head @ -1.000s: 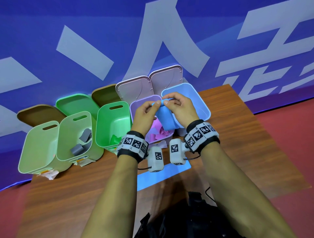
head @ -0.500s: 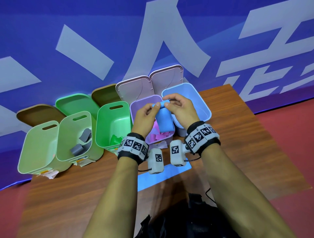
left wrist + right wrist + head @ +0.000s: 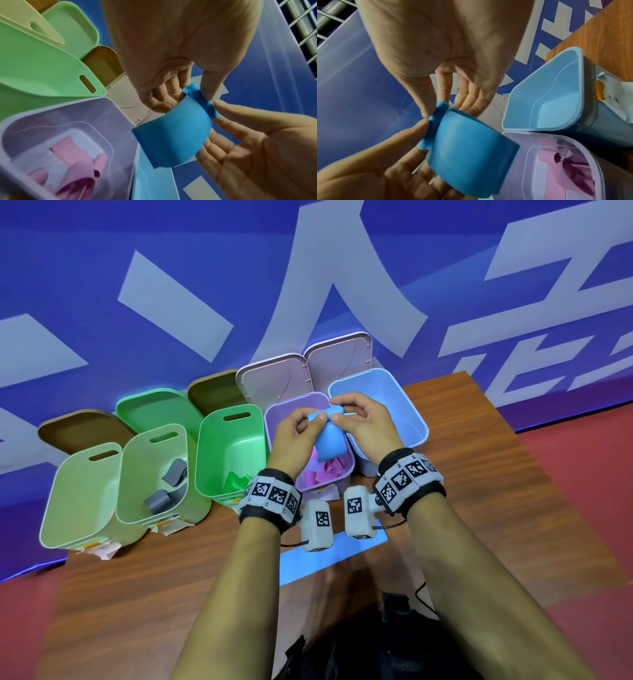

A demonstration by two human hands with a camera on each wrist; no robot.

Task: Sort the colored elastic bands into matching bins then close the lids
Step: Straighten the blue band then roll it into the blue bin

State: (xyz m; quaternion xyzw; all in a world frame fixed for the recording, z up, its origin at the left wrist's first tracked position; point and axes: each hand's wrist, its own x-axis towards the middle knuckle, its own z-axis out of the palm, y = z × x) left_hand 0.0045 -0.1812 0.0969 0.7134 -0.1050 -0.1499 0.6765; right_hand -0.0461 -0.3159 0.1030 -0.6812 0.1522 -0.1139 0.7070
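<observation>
A wide blue elastic band (image 3: pixel 329 440) hangs as a loop above the purple bin (image 3: pixel 274 419), which holds pink bands (image 3: pixel 329 474). My left hand (image 3: pixel 313 419) and right hand (image 3: pixel 337 410) both pinch the band's bunched top edge between thumb and fingers. The left wrist view shows the blue band (image 3: pixel 173 135) with my left thumb pressing its crumpled top. In the right wrist view the blue band (image 3: pixel 471 148) is beside the open light blue bin (image 3: pixel 556 94), which looks empty. That blue bin (image 3: pixel 407 402) stands just right of the hands.
Left of the purple bin stand a green bin (image 3: pixel 233 450) with a green band, a pale green bin (image 3: pixel 137 474) with grey bands (image 3: pixel 161 499), and another pale green bin (image 3: pixel 78 494). All lids stand open behind, against the blue wall. A blue sheet (image 3: pixel 329 556) lies under my wrists.
Both hands keep their pinch on the blue band over the purple bin. The hanging loop has been gathered narrower; the hands have barely shifted.
</observation>
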